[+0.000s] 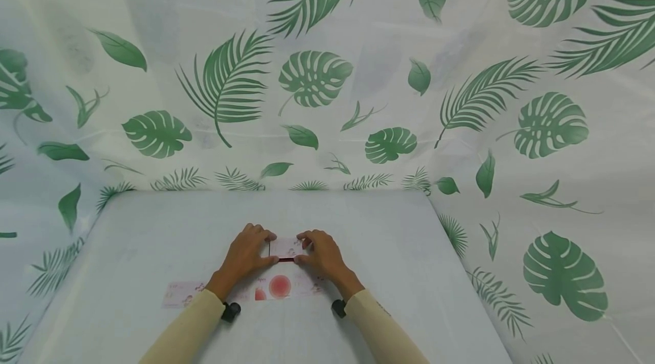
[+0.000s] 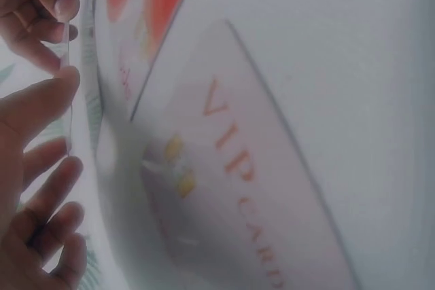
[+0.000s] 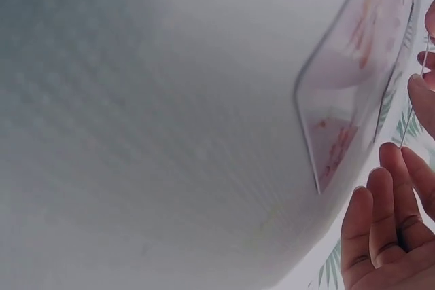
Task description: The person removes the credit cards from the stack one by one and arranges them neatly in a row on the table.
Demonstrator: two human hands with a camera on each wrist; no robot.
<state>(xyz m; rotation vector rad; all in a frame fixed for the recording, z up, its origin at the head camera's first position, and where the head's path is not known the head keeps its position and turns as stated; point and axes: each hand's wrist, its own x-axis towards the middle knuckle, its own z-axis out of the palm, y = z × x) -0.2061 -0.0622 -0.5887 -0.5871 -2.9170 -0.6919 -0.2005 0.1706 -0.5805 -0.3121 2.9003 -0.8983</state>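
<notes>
Left hand [image 1: 247, 254]: thumb and fingers bent, pinching the left end of a thin, pale pink printed card [image 1: 285, 246]. Right hand [image 1: 326, 256]: same hold at the right end. Card position: between both hands, off the white counter [image 1: 409, 256], edge-on in both wrist views; dark red strip [image 1: 286, 260] along near side. Flat on counter, nearer the body: one VIP card [image 1: 176, 294], partly behind left forearm; one red-disc print [image 1: 280, 285], between the wrists. Beyond: leaf-patterned sheeting [image 1: 358, 91].
</notes>
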